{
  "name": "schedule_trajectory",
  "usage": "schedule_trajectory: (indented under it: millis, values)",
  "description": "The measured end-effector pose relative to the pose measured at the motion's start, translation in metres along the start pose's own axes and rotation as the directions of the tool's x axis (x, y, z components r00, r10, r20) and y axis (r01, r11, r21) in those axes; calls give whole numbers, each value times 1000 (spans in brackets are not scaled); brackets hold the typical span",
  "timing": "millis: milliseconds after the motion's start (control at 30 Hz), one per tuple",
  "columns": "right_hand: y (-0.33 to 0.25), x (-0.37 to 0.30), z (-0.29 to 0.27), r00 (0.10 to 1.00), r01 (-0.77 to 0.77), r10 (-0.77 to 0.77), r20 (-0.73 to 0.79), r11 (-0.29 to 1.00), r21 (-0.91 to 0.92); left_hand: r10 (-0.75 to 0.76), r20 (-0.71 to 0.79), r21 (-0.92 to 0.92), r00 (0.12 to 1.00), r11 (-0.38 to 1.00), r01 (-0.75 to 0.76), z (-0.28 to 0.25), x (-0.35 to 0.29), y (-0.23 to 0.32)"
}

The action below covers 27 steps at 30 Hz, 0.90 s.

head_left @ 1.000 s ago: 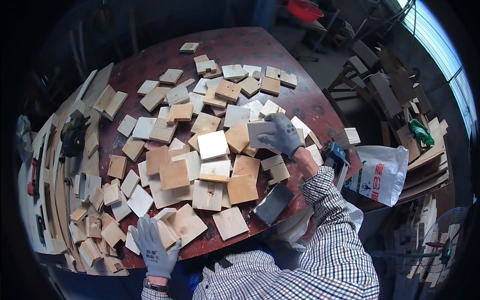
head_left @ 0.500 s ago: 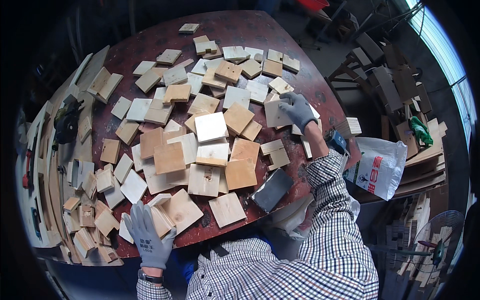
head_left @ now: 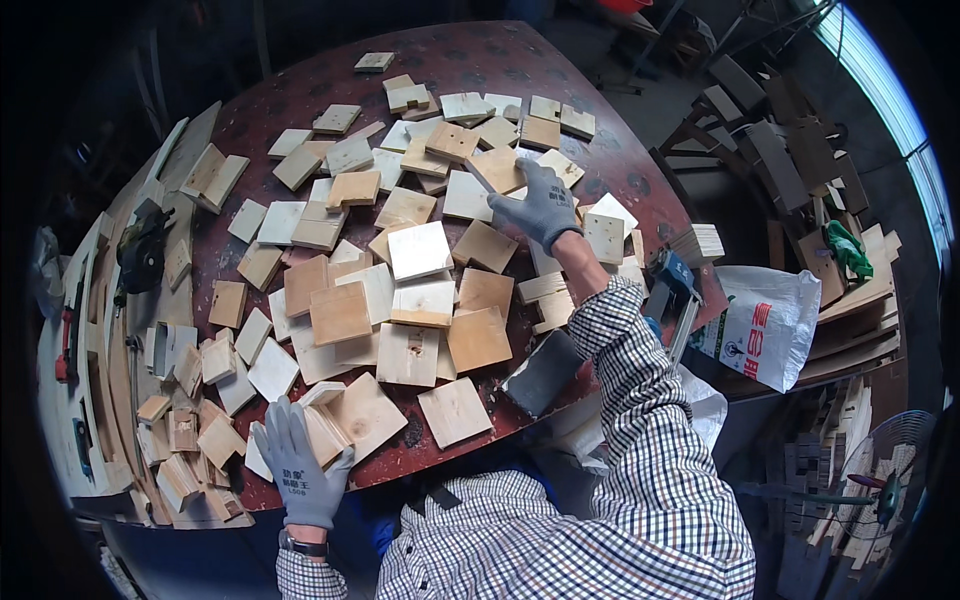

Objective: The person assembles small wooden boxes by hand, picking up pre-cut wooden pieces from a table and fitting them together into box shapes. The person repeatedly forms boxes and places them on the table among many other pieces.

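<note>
Grey-gloved right hand [head_left: 545, 208] has been moved leftward over the dark-red table [head_left: 480, 60], tan square wooden block [head_left: 494, 171] pinched; grey-gloved left hand [head_left: 303, 475] is cupped round pale wooden blocks [head_left: 325, 435], grip unclear.

There is one gloved left hand [head_left: 303, 472] and one gloved right hand [head_left: 543, 207]; one wristwatch [head_left: 305, 546]; one checked shirt [head_left: 650, 500]; one red tabletop [head_left: 500, 65]; several dozen flat wooden blocks [head_left: 340, 313], overlapping too much for an exact count; one dark grey block [head_left: 545, 373]; one red-printed white sack [head_left: 765, 325]; one wire-caged fan [head_left: 888, 497]; one green bundle [head_left: 848, 250].
</note>
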State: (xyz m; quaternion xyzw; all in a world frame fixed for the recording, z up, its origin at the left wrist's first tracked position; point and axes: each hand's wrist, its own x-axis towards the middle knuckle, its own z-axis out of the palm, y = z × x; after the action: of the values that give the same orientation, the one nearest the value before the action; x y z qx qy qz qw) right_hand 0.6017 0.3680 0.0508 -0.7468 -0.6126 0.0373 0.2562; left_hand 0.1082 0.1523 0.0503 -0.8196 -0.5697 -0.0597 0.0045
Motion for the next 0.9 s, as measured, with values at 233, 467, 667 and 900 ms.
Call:
schedule_trajectory:
  millis: [233, 467, 667, 900]
  values:
    - [16, -14, -10, 935, 285, -354, -9, 767, -575, -17, 12, -17, 1000, 1000, 17, 2, -2, 0]
    - [-17, -47, 10, 868, 444, -303, 392, 827, -344, -13, -4, -43, 1000, 999, 13, 4, -3, -1]
    - [-45, -31, 6, 830, 302, -16, 557, 853, -426, -13, 7, -43, 1000, 999, 14, 1, -2, 1]
    - [-55, -63, -44, 969, 219, -203, 143, 970, -105, -39, 7, -64, 999, 997, 39, -3, 2, 5]
